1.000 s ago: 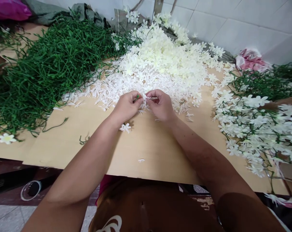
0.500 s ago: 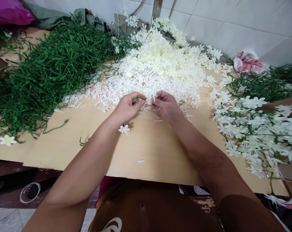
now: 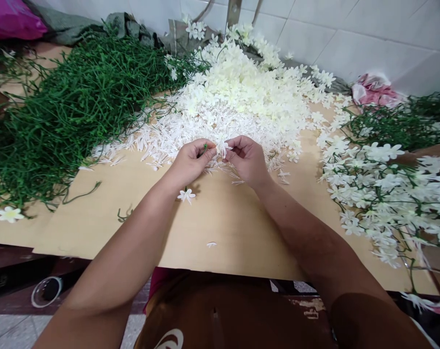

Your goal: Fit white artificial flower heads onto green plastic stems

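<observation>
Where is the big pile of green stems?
In the head view, the pile of green stems lies on the left of the board, left of the heap of white flowers and of the left hand.

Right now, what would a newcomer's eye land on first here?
The big heap of white blossoms at the middle back of the board, with a tangled green stem pile to its left. Just in front of it, the left hand pinches a green stem and the right hand a small white flower. Flowered sprays lie at the right.

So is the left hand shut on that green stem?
Shut: left hand pinches the stem tip between thumb and finger; right hand pinches a white flower.
</observation>
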`<move>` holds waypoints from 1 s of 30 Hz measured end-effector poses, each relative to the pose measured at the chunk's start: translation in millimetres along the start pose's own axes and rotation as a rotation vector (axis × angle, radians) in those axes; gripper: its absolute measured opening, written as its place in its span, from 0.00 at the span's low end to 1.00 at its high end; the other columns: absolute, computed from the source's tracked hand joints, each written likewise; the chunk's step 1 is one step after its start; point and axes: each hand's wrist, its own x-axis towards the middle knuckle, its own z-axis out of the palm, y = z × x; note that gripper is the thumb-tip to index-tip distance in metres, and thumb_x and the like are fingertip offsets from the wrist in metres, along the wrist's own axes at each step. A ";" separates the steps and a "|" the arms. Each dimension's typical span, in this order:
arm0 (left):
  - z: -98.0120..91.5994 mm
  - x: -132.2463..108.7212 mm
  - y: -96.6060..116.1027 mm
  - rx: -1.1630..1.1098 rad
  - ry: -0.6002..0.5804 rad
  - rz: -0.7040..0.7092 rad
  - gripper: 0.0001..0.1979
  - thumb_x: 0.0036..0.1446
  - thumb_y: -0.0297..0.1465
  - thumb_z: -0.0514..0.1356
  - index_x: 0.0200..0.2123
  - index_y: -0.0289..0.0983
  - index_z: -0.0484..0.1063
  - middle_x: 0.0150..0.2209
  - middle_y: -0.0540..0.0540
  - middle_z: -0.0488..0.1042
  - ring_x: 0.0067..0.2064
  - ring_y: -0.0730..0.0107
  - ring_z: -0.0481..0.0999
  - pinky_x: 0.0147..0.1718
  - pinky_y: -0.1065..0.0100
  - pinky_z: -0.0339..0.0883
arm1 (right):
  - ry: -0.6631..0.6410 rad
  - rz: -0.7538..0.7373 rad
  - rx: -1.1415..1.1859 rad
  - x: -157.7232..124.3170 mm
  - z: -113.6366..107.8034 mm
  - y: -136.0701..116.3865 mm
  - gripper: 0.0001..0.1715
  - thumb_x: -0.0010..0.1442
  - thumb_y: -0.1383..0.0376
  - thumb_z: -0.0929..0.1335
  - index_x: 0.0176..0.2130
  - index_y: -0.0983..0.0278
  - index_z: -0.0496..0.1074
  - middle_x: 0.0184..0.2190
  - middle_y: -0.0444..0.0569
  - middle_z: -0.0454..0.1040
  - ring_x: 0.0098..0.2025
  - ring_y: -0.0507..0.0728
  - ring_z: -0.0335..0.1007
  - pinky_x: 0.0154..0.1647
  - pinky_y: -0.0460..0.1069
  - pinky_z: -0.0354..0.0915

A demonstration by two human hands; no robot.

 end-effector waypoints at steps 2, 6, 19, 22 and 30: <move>-1.1 -0.8 0.9 0.007 -0.027 0.000 0.07 0.53 0.34 0.58 0.31 0.36 0.71 0.26 0.51 0.68 0.29 0.75 0.64 0.31 0.71 0.60 | 0.016 -0.039 -0.046 -2.4 1.2 -1.8 0.18 0.48 0.54 0.74 0.29 0.61 0.65 0.29 0.42 0.70 0.29 0.49 0.68 0.32 0.48 0.68; -1.7 -1.4 1.5 -0.070 -0.074 -0.031 0.07 0.50 0.34 0.60 0.29 0.36 0.69 0.24 0.52 0.64 0.26 0.77 0.61 0.27 0.72 0.56 | -0.015 -0.117 -0.077 -5.3 2.1 -2.0 0.17 0.51 0.55 0.73 0.30 0.62 0.66 0.36 0.47 0.72 0.34 0.51 0.69 0.34 0.48 0.68; -4.9 -2.2 5.9 -0.409 -0.064 -0.206 0.22 0.30 0.37 0.74 0.27 0.34 0.70 0.21 0.54 0.69 0.24 0.79 0.66 0.26 0.73 0.60 | -0.103 -0.047 0.096 -1.0 -0.7 6.2 0.24 0.40 0.51 0.78 0.29 0.63 0.69 0.31 0.44 0.72 0.29 0.49 0.66 0.29 0.47 0.66; -3.9 -1.6 5.9 -0.435 -0.085 -0.212 0.19 0.35 0.37 0.72 0.27 0.34 0.70 0.16 0.57 0.63 0.22 0.79 0.65 0.24 0.74 0.58 | -0.064 -0.060 0.084 -0.6 -1.2 6.8 0.24 0.41 0.51 0.78 0.28 0.63 0.69 0.28 0.42 0.71 0.27 0.48 0.65 0.28 0.46 0.66; -0.1 1.5 6.5 -0.383 0.026 -0.134 0.12 0.41 0.31 0.68 0.28 0.35 0.68 0.20 0.56 0.64 0.24 0.80 0.62 0.24 0.75 0.55 | 0.015 -0.007 0.112 1.6 -0.3 12.1 0.24 0.42 0.50 0.77 0.30 0.63 0.69 0.24 0.40 0.69 0.25 0.47 0.67 0.30 0.47 0.71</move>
